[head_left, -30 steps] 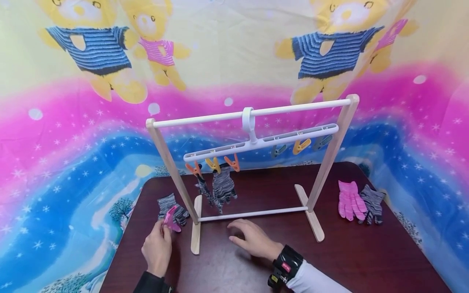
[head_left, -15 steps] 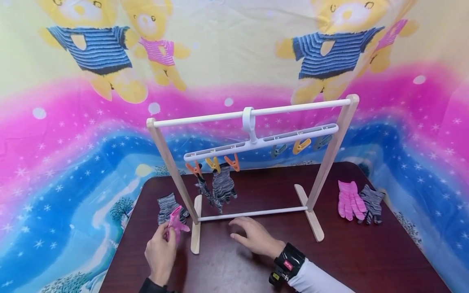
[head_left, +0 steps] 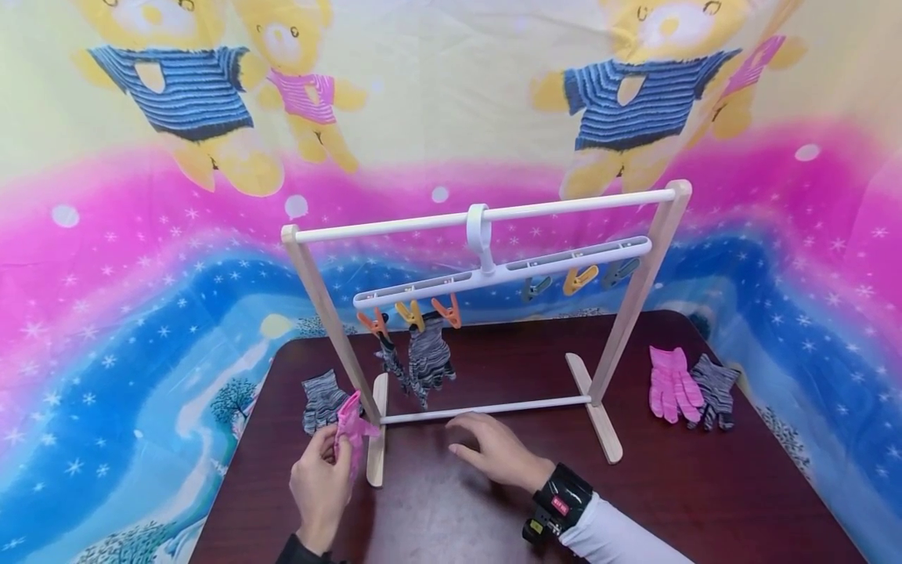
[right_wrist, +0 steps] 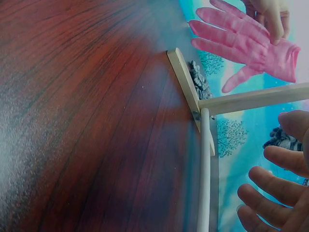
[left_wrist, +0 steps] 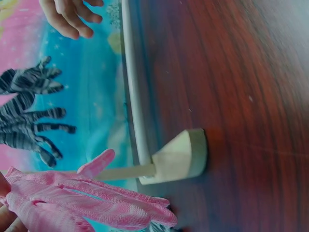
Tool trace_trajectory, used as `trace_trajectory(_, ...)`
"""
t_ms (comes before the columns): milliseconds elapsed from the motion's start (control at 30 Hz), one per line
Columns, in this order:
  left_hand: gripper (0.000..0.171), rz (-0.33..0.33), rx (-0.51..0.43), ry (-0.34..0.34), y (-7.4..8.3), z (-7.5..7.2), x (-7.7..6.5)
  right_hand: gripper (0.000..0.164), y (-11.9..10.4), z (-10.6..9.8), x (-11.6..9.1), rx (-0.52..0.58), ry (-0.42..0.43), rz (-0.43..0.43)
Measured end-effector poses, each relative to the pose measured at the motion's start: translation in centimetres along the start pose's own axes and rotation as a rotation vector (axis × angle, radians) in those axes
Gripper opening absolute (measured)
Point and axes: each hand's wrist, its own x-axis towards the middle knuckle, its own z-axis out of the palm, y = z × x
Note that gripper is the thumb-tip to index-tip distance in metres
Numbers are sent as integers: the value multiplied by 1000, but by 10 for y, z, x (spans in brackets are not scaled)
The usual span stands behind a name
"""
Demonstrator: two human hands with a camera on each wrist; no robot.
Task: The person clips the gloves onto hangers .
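Observation:
My left hand [head_left: 320, 478] pinches a pink knit glove [head_left: 351, 427] near its cuff, in front of the rack's left post. In the right wrist view the pink glove [right_wrist: 241, 41] hangs with its fingers spread apart. My right hand [head_left: 502, 452] holds nothing; its fingers are relaxed, close to the rack's lower rail [head_left: 486, 412]. A white clip hanger [head_left: 486, 274] hooks over the rack's top rod. From its left clips hang black-and-grey gloves [head_left: 430, 356], one beside an orange clip [head_left: 373, 322]. Several clips at its right end, among them a yellow clip [head_left: 580, 280], hold nothing.
A wooden rack [head_left: 320, 313] stands across the table [head_left: 493, 509]. Left of it lies a grey glove [head_left: 322, 399], partly behind the held one. To the right lie a pink glove [head_left: 674, 384] and another grey glove [head_left: 714, 392]. A patterned cloth [head_left: 437, 117] hangs behind.
My left hand has lifted the pink glove off the left side and moved it right and nearer the post, the glove now upright. My right hand has shifted slightly right.

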Motion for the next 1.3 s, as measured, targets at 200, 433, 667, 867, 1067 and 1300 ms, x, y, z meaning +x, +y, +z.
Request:
trace_trajectory(200, 16, -4, -53, 4, 12, -3, -1, 37, 5, -2, -2, 1, 13, -5)
trace_trajectory(433, 15, 41, -132, 16, 20, -4, -6, 39, 8, -4, -2, 4, 20, -1)
trace_trajectory(667, 17, 92, -178, 48, 28, -6, -11, 39, 9, -6, -2, 10, 28, 3)
trace_trajectory(867, 19, 158, -220, 32, 34, -8, -14, 36, 10, -8, -4, 20, 28, 23)
trace_trajectory(1067, 19, 236, -266, 17, 39, -8, -17, 37, 11, -10, -5, 18, 54, -1)
trace_trajectory(1300, 20, 259, -341, -7, 47, -6, -23, 36, 14, -10, -7, 4, 65, 1)
